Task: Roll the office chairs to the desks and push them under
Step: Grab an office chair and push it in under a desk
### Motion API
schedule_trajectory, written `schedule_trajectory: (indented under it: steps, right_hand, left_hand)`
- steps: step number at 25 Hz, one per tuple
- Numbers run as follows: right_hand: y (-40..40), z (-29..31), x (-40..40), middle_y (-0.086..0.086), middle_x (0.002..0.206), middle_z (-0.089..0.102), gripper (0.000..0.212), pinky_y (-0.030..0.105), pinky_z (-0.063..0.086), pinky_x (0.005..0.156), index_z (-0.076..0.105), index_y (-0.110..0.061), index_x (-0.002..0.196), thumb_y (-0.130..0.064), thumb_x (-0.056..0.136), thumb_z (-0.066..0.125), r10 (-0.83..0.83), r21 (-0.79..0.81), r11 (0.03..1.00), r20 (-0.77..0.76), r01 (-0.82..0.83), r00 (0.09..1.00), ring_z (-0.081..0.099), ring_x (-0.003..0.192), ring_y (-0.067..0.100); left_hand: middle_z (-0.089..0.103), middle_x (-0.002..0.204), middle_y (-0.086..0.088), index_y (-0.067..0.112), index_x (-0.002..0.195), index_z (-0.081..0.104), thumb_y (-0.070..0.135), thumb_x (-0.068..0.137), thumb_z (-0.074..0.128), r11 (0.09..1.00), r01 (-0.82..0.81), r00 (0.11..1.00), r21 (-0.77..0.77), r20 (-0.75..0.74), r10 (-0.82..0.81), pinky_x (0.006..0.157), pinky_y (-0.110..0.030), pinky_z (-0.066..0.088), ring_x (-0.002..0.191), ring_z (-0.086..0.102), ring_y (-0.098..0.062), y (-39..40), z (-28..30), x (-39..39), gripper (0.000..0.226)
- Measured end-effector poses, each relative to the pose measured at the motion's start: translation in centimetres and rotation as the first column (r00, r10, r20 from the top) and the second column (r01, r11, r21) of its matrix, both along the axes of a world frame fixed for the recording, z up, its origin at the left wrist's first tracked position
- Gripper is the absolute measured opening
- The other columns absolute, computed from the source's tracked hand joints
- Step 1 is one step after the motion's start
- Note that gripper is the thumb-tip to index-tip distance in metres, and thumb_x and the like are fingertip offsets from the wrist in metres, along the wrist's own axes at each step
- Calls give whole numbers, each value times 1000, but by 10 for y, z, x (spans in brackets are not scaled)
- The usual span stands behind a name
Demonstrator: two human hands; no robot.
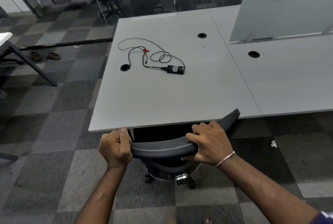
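Fingers of the left hand [115, 149] and the right hand [209, 145] curl tight around the top of the chair [162, 149] back, which stands at the desk [162, 97] front edge, seat tucked underneath.

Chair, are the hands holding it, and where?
Yes. Left hand and right hand both grip the top edge of the chair back.

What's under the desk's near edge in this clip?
The office chair, gripped by left hand and right hand. The desk covers its seat.
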State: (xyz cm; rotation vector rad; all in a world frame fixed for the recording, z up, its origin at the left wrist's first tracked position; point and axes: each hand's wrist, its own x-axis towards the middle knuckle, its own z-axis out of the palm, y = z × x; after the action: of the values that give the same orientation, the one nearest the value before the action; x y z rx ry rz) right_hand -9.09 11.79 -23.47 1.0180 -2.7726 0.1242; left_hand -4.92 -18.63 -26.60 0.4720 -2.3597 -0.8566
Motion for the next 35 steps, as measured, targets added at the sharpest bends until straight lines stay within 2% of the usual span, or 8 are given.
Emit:
schedule_trajectory:
  steps: [6, 12, 17, 19, 25, 28, 31, 35]
  right_hand:
    - [-16, -5, 9, -4, 75, 50, 64, 37, 37, 65, 57, -25, 77, -87, 66, 61, -36, -13, 999, -5, 36, 999, 50, 65, 22]
    - [-18, -8, 37, -5, 75, 47, 65, 37, 37, 67, 57, -24, 77, -88, 69, 53, -56, 0, 998, -11, 56, 998, 46, 66, 20]
    - [-31, -6, 59, -8, 75, 48, 55, 37, 35, 69, 56, -27, 75, -78, 60, 71, -117, 20, 993, 29, 117, 993, 49, 68, 18]
    - [-37, -6, 70, -8, 75, 48, 55, 37, 37, 69, 56, -27, 75, -78, 60, 69, -125, 24, 992, 47, 124, 991, 49, 69, 18]
    - [-42, -10, 92, -6, 78, 46, 52, 37, 34, 68, 52, -26, 78, -68, 62, 77, -155, 3, 988, 52, 155, 987, 45, 70, 19]
    - [-30, -8, 85, -9, 84, 44, 57, 36, 32, 67, 50, -28, 85, -78, 64, 67, -103, 1, 995, 98, 103, 990, 42, 74, 16]
    - [2, 6, 56, -13, 93, 53, 60, 35, 37, 72, 64, -33, 99, -81, 62, 65, -31, 26, 999, 244, 25, 969, 53, 85, 13]
    - [28, 5, 40, -16, 92, 62, 61, 31, 29, 75, 69, -38, 103, -78, 58, 64, -121, 97, 990, 259, 99, 958, 60, 87, 11]
  left_hand:
    - [53, 45, 6, 17, 48, 60, 43, 104, 41, 999, 38, 999, 4, -30, -38, 51, -38, 45, 44, 53, -20, -16, -1, -3, 64]
    - [51, 45, 1, 12, 50, 55, 47, 102, 40, 998, 37, 999, -53, 17, -36, 49, -40, 43, 46, 50, -25, -19, 0, 23, 65]
    - [45, 43, -1, 8, 49, 50, 48, 102, 40, 996, 73, 997, -55, 35, -71, 43, -40, 36, 42, 46, -21, -28, 5, 29, 67]
    - [45, 42, -1, 9, 49, 49, 47, 102, 41, 995, 91, 996, -51, 25, -90, 43, -38, 35, 41, 46, -19, -34, 5, 35, 66]
    - [46, 48, 3, 17, 53, 47, 48, 103, 39, 984, 155, 987, -84, 61, -150, 52, -36, 33, 48, 47, -17, -39, 9, 52, 59]
    - [43, 60, 9, 26, 63, 41, 45, 103, 47, 926, 295, 955, -235, 93, -281, 61, -36, 34, 58, 42, -13, -19, 16, 68, 45]
    - [50, 78, 11, 28, 80, 60, 48, 102, 52, 788, 483, 875, -381, 185, -447, 66, -38, 40, 70, 49, -13, 18, 14, 85, 30]
    - [49, 79, 8, 26, 80, 60, 54, 103, 45, 736, 467, 882, -490, 202, -426, 65, -38, 40, 68, 48, -19, 38, 16, 88, 39]
